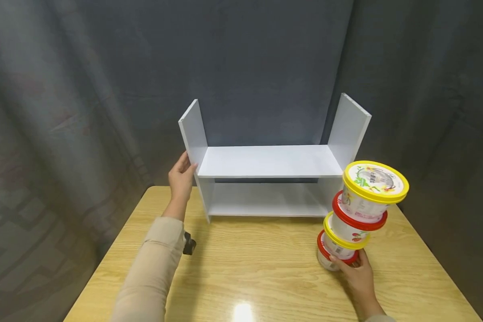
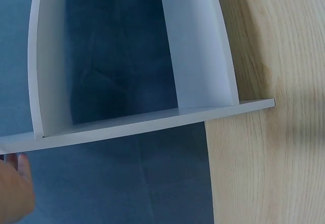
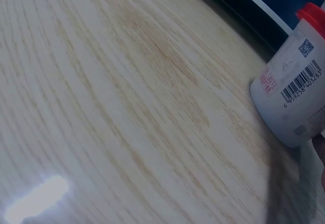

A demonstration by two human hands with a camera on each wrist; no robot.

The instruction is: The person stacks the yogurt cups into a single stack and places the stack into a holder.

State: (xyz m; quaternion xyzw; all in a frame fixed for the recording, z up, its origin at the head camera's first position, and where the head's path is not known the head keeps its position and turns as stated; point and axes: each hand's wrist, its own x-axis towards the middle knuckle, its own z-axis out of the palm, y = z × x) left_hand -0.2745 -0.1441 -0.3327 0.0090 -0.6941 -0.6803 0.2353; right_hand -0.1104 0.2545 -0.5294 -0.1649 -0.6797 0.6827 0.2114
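A white two-tier shelf with tall side panels stands at the back of the table. My left hand holds its left side panel, thumb at the front edge and fingers along the outer face. In the left wrist view, fingertips meet that panel from outside. At the right, my right hand grips the bottom tub of a leaning stack of several white tubs with red and yellow lids. The top tub has a yellow lid. A barcode shows on a tub in the right wrist view.
The wooden table spreads in front of the shelf, its left and right edges in view. Grey curtains hang behind and at both sides. A small black device sits at my left wrist. The tub stack overlaps the shelf's right front corner in the head view.
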